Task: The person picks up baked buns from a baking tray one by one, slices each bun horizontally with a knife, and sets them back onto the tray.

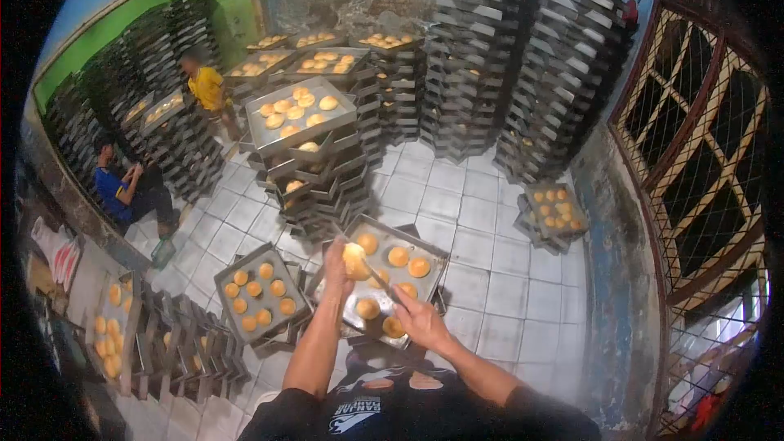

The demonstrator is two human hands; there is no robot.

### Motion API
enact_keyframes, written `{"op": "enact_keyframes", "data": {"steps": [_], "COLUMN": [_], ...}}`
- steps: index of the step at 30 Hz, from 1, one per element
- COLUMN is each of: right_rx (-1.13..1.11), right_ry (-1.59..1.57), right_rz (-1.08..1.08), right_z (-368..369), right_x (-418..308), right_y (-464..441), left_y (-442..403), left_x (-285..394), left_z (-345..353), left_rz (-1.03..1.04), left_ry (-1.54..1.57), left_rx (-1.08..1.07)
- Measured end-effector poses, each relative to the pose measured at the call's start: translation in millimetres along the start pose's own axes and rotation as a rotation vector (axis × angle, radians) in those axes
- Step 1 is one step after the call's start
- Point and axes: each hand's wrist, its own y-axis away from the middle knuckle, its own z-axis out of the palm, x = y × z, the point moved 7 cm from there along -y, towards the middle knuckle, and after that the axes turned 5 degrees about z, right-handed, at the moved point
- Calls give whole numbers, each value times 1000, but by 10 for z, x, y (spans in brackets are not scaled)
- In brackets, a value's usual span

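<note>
My left hand [336,268] is closed around a round bun [354,261], whose pale yellow side faces up. In my right hand [420,322] is a long, narrow spreading knife [380,280], its far end touching the bun. Below both hands lies a metal tray [430,251] with several golden buns on it, such as one bun [398,256] near the tray's far side. Part of the tray is hidden by my left forearm and hand.
A tray of buns [260,290] lies to the left, and stacked trays [192,351] stand further left. Ahead rises a stack topped by a bun tray [339,117]. Tall tray stacks [478,49] line the back. Two people [206,90] are at the far left. A lattice window [694,131] is on the right.
</note>
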Motion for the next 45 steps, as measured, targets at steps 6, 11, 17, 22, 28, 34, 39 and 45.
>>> {"op": "enact_keyframes", "data": {"steps": [6, 11, 17, 22, 28, 34, 39, 45], "right_rx": [169, 107, 155, 41, 66, -28, -119, -69], "right_ry": [-14, -38, -15, 12, -81, -36, -172, -140], "right_rz": [-207, -121, -175, -172, -185, -123, 57, -37], "right_z": [44, 129, 165, 134, 366, 386, 595, 1172], "right_x": [-73, 128, 1, 75, 190, 275, 570, 663], "right_y": [-206, 264, 28, 328, 199, 207, 296, -330], "left_y": [163, 81, 443, 293, 578, 539, 685, 665], "left_x": [23, 304, -66, 188, -228, -131, -329, -641], "left_z": [324, 39, 221, -109, -139, -291, -492, -789], "left_rz": [-43, 51, -6, 65, -26, -61, -187, -274], "left_ry": [36, 50, 59, 100, 88, 199, 152, 100], "left_rx": [42, 80, 34, 173, 201, 308, 377, 479]}}
